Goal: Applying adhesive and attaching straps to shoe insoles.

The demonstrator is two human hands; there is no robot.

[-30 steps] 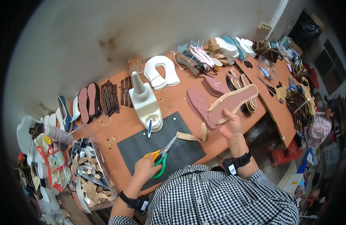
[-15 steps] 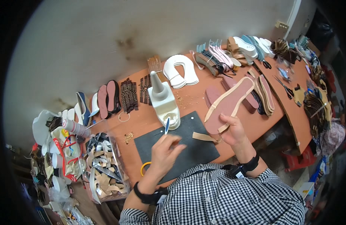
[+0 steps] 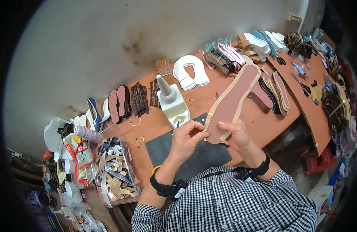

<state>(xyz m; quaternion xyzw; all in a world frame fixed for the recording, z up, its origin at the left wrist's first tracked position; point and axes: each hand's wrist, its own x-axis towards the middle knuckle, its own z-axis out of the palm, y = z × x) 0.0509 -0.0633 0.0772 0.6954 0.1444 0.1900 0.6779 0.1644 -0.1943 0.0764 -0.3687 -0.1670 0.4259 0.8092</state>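
Observation:
A pink shoe insole [image 3: 221, 112] with a beige strip along its edge is held up at a slant over the table, toe end pointing far right. My right hand [image 3: 240, 137] grips its heel end, thumb on top and the other fingers underneath. At the left side of the heel, my left hand [image 3: 186, 141] is closed in a pinch on the beige strip. Just beyond my left hand stands a white glue pot [image 3: 174, 108] with a grey cone-shaped top. A blue-handled brush [image 3: 178, 123] rests in its opening, partly hidden by my fingers. Below lies a dark cutting mat [image 3: 209, 159].
A clear box [image 3: 116, 174] of leather scraps stands at the left. Along the wall lie brown woven straps [image 3: 139, 100], white horseshoe-shaped pieces [image 3: 190, 71] and bundled sandal parts [image 3: 225, 56]. More pink insoles [image 3: 279, 91] and scissors [image 3: 302, 86] are on the right.
My left hand has moved right from beside the brush to the insole's heel and now pinches its edge. The insole has tilted more upright. The loose beige strip is no longer seen on the mat.

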